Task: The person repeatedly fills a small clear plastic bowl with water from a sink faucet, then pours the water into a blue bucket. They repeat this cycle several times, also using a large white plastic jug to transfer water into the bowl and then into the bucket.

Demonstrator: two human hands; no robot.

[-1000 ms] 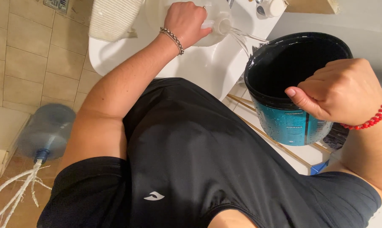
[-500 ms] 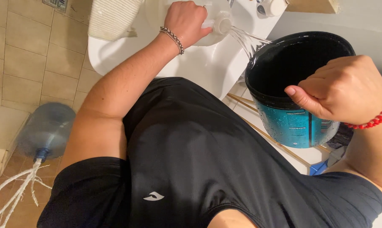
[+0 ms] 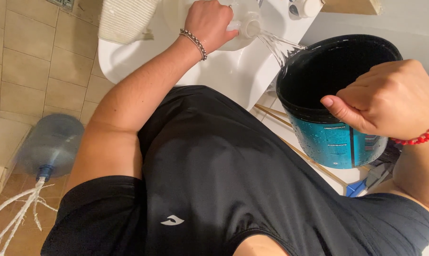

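We are tipping a clear plastic jug [image 3: 233, 23] with our left hand [image 3: 209, 21], hand clamped around the jug's body near the neck, far centre over the white sink [image 3: 214, 71]. Water stream [image 3: 281, 45] is running from the spout to the right into the black-lined bucket [image 3: 333, 95]. Our right hand [image 3: 390, 99] is closed tight on the bucket's near right rim, thumb outside, holding it raised beside the sink; bucket wall is teal with droplets on it.

To do this well, in our judgement: we are keeping the spout just above the far left rim, tilting slowly so the stream is landing inside, and bracing the bucket as it is getting heavier; some water is looking close to the rim edge, so spill risk there.

Against the earlier frame: nearly the same, both grips unchanged, stream continuing, bucket sitting about where it was.

A big blue water bottle [image 3: 48, 147] is lying on the tiled floor [image 3: 29, 61], near left.
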